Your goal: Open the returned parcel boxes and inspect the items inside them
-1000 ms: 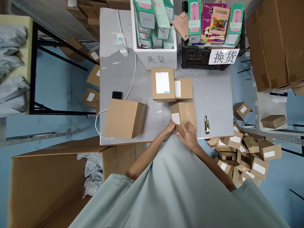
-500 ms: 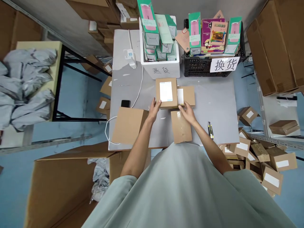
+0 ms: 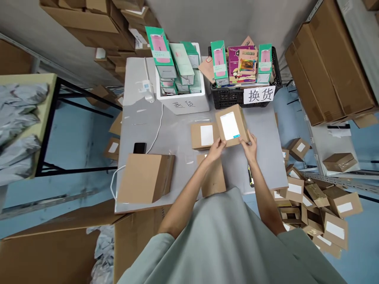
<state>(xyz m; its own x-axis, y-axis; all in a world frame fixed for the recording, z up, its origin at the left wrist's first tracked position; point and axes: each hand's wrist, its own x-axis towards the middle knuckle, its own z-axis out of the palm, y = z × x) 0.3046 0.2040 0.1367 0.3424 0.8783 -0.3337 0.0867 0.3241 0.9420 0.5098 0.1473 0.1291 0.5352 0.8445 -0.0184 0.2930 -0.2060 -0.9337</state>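
Note:
Between my two hands is a cardboard box (image 3: 220, 120) with a white label on top, tilted a little. My left hand (image 3: 217, 149) grips its near left corner, and my right hand (image 3: 249, 146) grips its near right side, fingers bent around the edge. Left of it sits a smaller labelled carton (image 3: 196, 136), partly behind the held one. A third carton (image 3: 214, 179) lies close to my body, partly covered by my left forearm. A yellow and black utility knife (image 3: 250, 176) lies beside my right forearm.
A larger carton (image 3: 139, 177) and a black phone (image 3: 139, 148) are on the table's left. A white foam bin (image 3: 183, 106) and a black crate (image 3: 226, 98) stand at the back. Several boxes (image 3: 334, 228) are piled on the floor at right.
Both hands have carried the labelled box to the right, uncovering more of the smaller carton, which now shows to its left. The camera view has also shifted.

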